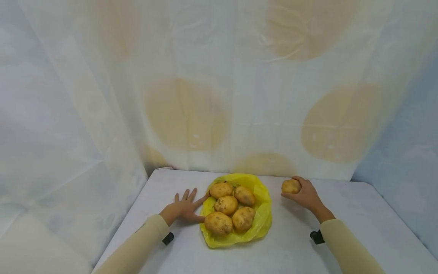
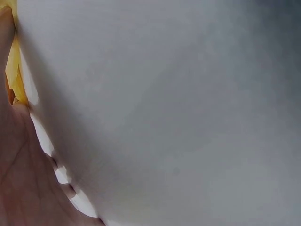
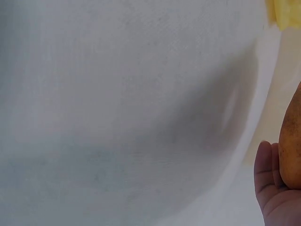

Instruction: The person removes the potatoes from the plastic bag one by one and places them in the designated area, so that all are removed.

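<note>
Several potatoes [image 1: 226,205] lie in a yellow plastic bag [image 1: 263,217] whose mouth is spread wide around them. At the bag's left side my left hand [image 1: 183,209] has its fingers spread, with thumb and a fingertip at the bag's edge. In the left wrist view, part of that hand [image 2: 23,174] shows beside a strip of yellow bag [image 2: 17,75]. To the right of the bag, my right hand [image 1: 306,195] grips a single potato [image 1: 291,186] above the table. The right wrist view catches only part of this potato [image 3: 291,146] against the fingers.
A white cloth covers the table [image 1: 287,247]. Behind it hangs a pale curtain [image 1: 253,114] with large tan circles, and similar sheets [image 1: 61,133] enclose the sides. Each wrist carries a small black device [image 1: 317,237].
</note>
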{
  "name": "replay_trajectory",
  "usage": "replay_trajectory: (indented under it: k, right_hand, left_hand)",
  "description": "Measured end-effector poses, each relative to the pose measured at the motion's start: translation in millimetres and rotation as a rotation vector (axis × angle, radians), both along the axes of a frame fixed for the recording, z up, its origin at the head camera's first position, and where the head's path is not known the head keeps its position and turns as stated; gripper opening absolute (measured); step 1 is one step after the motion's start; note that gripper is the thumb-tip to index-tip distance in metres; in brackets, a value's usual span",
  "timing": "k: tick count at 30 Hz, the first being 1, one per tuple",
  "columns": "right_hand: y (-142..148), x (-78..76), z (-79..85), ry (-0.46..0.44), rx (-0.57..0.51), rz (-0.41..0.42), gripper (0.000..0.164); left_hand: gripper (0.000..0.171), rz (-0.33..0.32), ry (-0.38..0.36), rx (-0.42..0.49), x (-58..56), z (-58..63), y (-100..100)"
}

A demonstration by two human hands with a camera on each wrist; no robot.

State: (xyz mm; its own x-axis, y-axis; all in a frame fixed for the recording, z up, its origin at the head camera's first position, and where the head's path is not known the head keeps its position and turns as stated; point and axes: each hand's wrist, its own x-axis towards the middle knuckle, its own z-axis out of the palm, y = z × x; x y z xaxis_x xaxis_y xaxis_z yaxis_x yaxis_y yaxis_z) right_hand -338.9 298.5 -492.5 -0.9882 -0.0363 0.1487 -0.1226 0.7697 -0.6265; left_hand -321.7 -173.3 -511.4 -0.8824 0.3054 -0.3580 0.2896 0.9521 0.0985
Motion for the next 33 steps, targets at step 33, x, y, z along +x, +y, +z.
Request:
replay_trajectory:
  k: [33]
  right_hand:
    - [21, -5.0, -26.5, -0.174, -0.135, -0.106, 0.102]
  left_hand:
    - [0.097, -0.001, 0.011, 0.0, 0.6, -1.5, 0]
